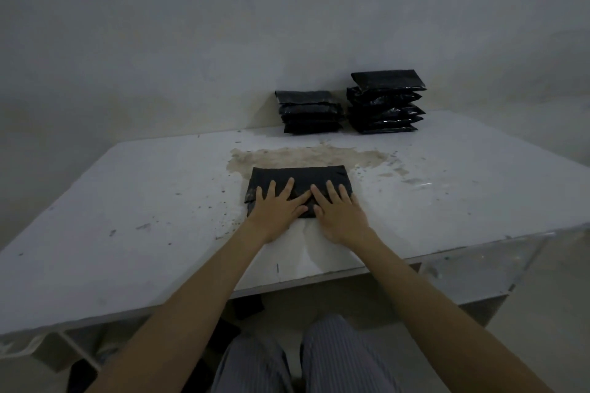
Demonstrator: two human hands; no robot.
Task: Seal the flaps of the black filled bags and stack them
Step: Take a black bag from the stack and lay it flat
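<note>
Flat white-painted tabletop (127, 201), worn and scuffed, speckled with dark flecks and marked by a brown, sandy stain (306, 155) toward the far middle. Directly on it: one flat black plastic filled bag (300, 177) lying at the near edge of that stain, its near half covered by two flat hands; a stack of black plastic filled bags (309, 112) at the far edge against the wall; and a taller stack of glossy black plastic bags (386, 102) just beside it to the right, top bag sitting slightly askew. Stacks close together, not visibly touching, and well apart from the single bag.
</note>
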